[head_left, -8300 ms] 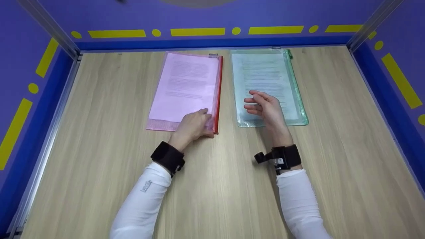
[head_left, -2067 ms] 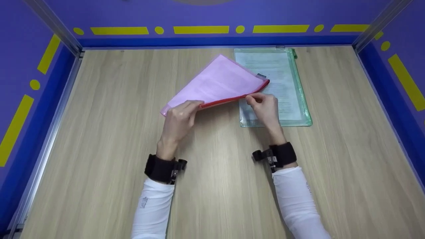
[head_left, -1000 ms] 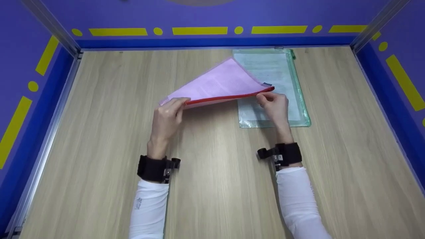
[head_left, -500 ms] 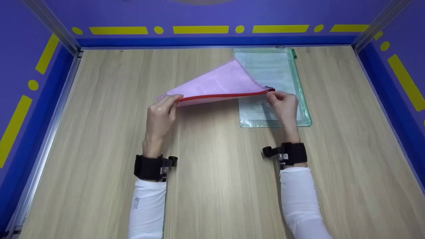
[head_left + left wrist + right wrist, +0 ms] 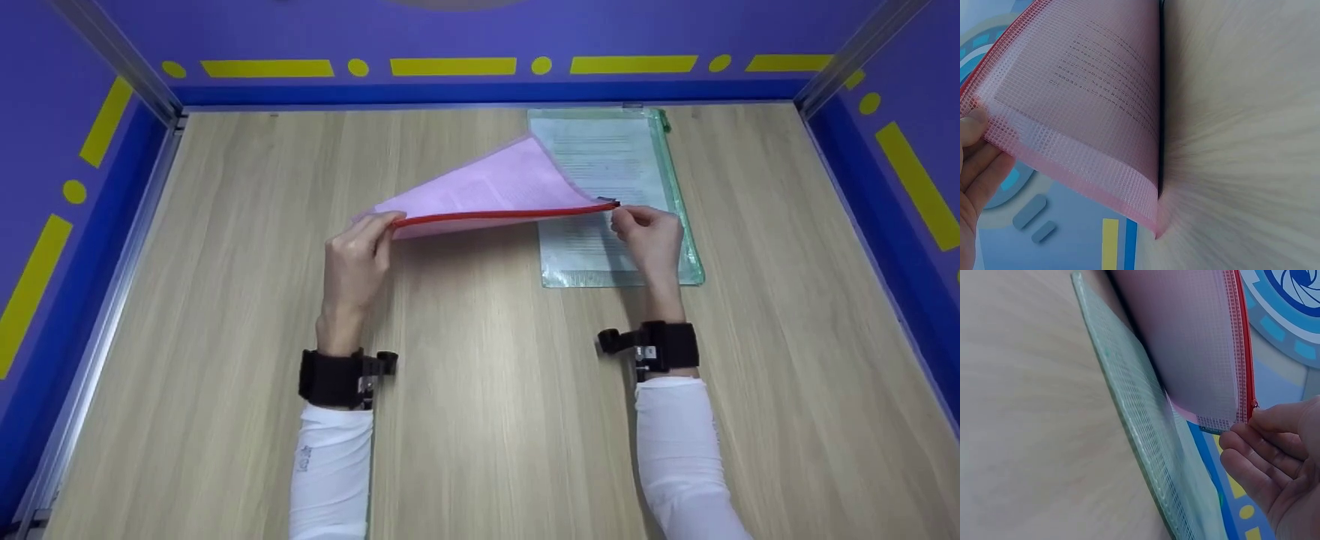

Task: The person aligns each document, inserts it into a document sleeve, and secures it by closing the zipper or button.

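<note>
A pink mesh zip pouch [image 5: 495, 187] with printed sheets inside is tilted up off the wooden table [image 5: 480, 390], its red zipper edge [image 5: 502, 215] raised toward me and its far edge down. My left hand [image 5: 377, 225] grips the zipper edge's left corner. My right hand [image 5: 625, 217] pinches the right end of the zipper. The left wrist view shows the pouch [image 5: 1089, 101] from below, with my left hand [image 5: 974, 140] on its corner. In the right wrist view, my right hand [image 5: 1252, 433] holds the zipper end of the pouch [image 5: 1196, 343].
A green mesh pouch [image 5: 645, 150] with papers lies flat at the back right, partly under the pink pouch and my right hand; it appears edge-on as the green pouch [image 5: 1145, 433] in the right wrist view. Blue walls with yellow marks [image 5: 450, 67] enclose the table.
The pink pouch, once flat at the back, was lifted and turned. Over the last second my hands moved apart to the two ends of the zipper edge, which is now nearly level.
</note>
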Motion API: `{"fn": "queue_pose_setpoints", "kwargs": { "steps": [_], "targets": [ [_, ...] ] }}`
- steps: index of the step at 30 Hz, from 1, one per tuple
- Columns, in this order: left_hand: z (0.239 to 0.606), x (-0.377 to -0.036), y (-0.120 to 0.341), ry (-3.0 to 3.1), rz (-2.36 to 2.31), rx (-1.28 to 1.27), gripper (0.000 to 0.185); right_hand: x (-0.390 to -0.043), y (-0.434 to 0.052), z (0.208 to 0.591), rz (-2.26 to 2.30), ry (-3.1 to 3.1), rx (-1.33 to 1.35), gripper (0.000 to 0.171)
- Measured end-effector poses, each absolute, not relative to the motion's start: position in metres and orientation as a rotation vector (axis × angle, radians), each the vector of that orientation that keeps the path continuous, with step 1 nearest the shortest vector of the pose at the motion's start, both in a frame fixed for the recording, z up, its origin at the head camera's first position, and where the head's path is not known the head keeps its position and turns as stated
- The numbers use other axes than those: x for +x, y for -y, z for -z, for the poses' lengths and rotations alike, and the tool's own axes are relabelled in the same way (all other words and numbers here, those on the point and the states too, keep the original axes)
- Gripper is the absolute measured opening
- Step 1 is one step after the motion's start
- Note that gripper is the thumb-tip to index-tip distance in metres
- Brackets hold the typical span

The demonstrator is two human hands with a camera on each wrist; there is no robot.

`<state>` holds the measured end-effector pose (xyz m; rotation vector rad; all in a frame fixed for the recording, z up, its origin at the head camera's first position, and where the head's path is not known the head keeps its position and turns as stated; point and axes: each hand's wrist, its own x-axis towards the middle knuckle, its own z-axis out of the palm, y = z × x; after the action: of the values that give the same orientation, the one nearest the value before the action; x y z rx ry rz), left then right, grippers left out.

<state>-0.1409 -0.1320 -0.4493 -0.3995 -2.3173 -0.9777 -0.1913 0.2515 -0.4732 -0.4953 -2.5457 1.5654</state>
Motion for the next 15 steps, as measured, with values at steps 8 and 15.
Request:
{"fn": "queue_pose_setpoints", "kwargs": {
  "steps": [8,15],
  "targets": [
    [0.4512,-0.1417,0.1361,2.307,0.984,-0.389,0.016,-0.1925,-0.2556,0.4736,-1.561,2.521,-0.541,0.029],
    [0.4536,-0.1430,0.1355,2.287,0.977,-0.397,0.015,-0.1921,-0.2585,0.4741,-1.590,2.452,-0.577,0.028]
  ]
}}
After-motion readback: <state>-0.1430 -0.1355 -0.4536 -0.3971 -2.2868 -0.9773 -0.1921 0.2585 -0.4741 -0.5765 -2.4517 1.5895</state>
